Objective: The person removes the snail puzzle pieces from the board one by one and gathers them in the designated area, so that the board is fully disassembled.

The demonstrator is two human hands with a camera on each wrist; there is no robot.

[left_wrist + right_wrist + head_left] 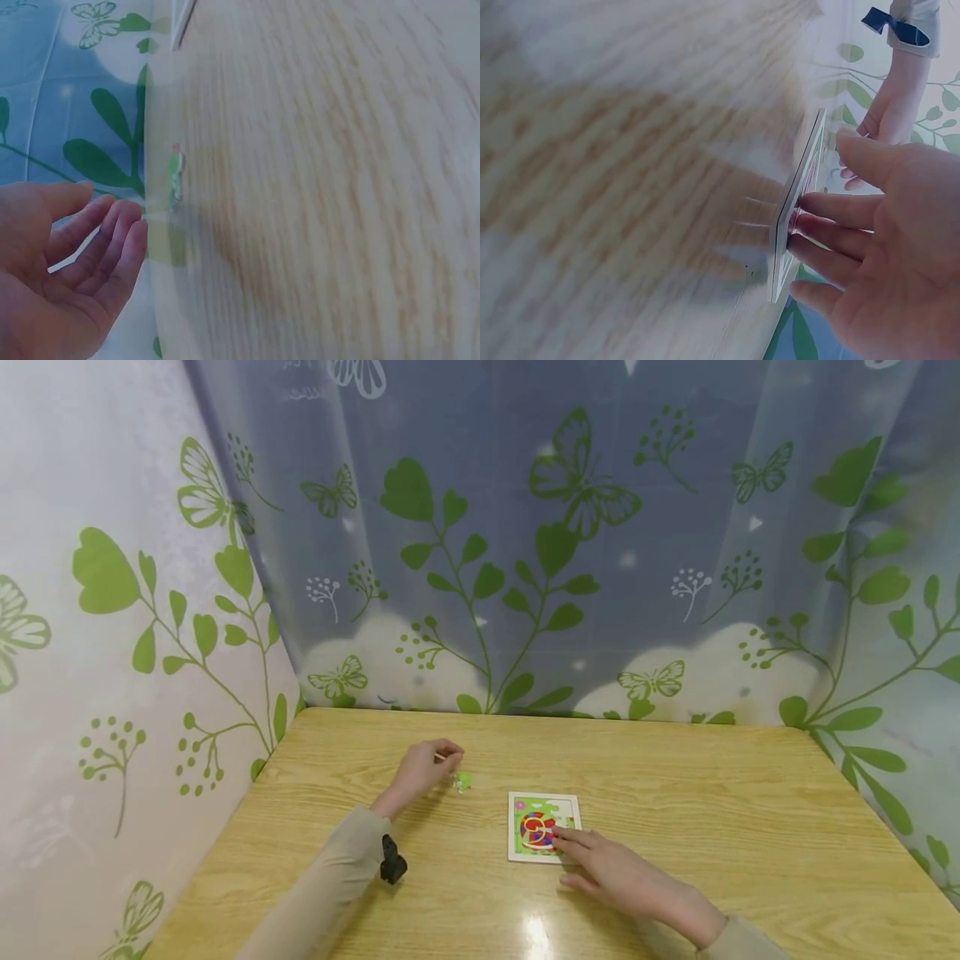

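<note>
A small square jigsaw puzzle [512,828] in a white frame lies on the wooden table, showing a red and blue spiral, like a snail shell, on green. The fingers of my right hand [618,872] rest nearly straight on its right part; in the right wrist view the fingertips touch the board [781,225]. My left hand [422,770] hovers farther left, fingers loosely bent, and in the left wrist view nothing shows between them. Just beyond those fingertips lies a loose green and white puzzle piece [463,781], seen edge-on in the left wrist view [176,178].
The wood-grained table [675,793] meets a blue curtain [495,635] with leaves and butterflies at its back edge. Similar printed cloth [142,693] hangs along the left side, and more on the right. A black strap [392,860] sits on my left sleeve.
</note>
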